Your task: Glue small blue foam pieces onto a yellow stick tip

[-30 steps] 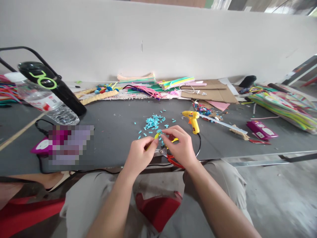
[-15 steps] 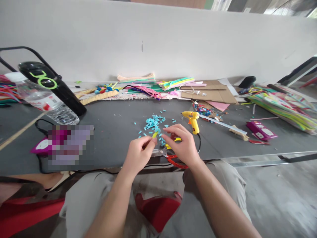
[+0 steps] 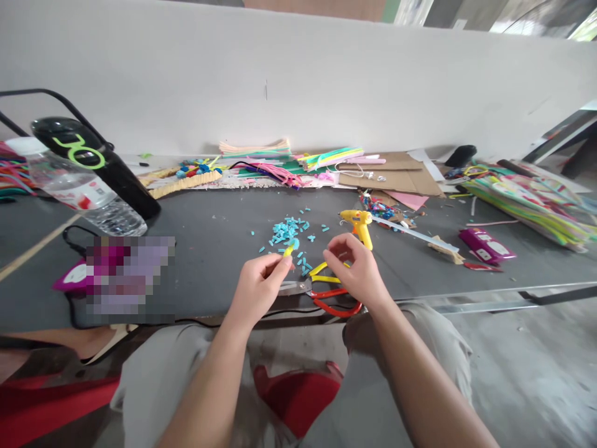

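My left hand (image 3: 261, 280) is closed, pinching a small yellow piece (image 3: 288, 251) between thumb and forefinger. A light blue bit curves round the top of that piece. To the right, above the scissors, my right hand (image 3: 357, 270) has its fingers curled and the tips of thumb and forefinger drawn together; whatever may be between them is too small to see. Beyond both hands lies a loose pile of short light blue pieces (image 3: 285, 230). Red-handled scissors (image 3: 336, 303) lie between my wrists, and a yellow-handled tool (image 3: 321, 274) is beside them, partly behind my right hand.
A yellow glue gun (image 3: 358, 222) stands beyond my right hand. Coloured pipe-cleaner bundles (image 3: 536, 205) and cardboard (image 3: 392, 177) line the back and right. On the left are a water bottle (image 3: 88, 190), a black flask (image 3: 125, 177) and a purple box (image 3: 77, 274).
My right hand has drawn back to the right, away from the yellow piece, and its fingers have curled in. My left hand still holds the piece. The view has shifted slightly.
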The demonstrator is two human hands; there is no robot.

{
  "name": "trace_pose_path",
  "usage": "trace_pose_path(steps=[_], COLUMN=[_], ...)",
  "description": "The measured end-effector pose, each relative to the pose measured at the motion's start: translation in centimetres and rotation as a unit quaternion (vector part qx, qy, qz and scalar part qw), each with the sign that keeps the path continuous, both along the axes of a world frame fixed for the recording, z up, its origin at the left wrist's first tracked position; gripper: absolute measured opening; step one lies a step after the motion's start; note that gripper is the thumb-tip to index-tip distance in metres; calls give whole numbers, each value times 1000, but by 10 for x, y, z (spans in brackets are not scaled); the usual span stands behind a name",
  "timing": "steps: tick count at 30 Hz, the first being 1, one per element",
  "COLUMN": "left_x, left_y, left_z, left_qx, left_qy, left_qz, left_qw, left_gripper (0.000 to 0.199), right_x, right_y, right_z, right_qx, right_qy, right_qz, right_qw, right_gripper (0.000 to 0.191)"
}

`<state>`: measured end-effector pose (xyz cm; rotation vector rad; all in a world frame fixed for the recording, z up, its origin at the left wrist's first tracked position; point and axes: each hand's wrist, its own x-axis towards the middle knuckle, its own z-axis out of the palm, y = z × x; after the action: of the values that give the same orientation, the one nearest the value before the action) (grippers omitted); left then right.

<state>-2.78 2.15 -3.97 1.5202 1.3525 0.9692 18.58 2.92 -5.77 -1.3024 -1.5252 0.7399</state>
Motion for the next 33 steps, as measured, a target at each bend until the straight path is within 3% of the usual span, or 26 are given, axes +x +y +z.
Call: trace_pose_path(steps=[5,9,12,19,33], left_x=[-3,-5,-6,-7,-6], left_y=[-2,-2,-2,-2,-1], left_z=[0,1,0,-2,-1], left_qx=[-16,-29,-26,-13,-12], left_qy=[-2,4,3,-2,19], left_qz=[-72,-110,-105,-108,-96], left_qw=[997,994,994,994,995], left_gripper=[42,43,42,40,42], right_x=[-4,-5,-7,-18,-17], right_y=[-3,-4,-1,-1,-2], right_z=[7,11,7,9,13], right_qx=[6,-49,-98,-148,-126], right_qy=[122,161,179,179,153], right_qz=[138,203,210,217,180], right_qw=[983,965,956,948,964], right_gripper=[49,54,58,27,28])
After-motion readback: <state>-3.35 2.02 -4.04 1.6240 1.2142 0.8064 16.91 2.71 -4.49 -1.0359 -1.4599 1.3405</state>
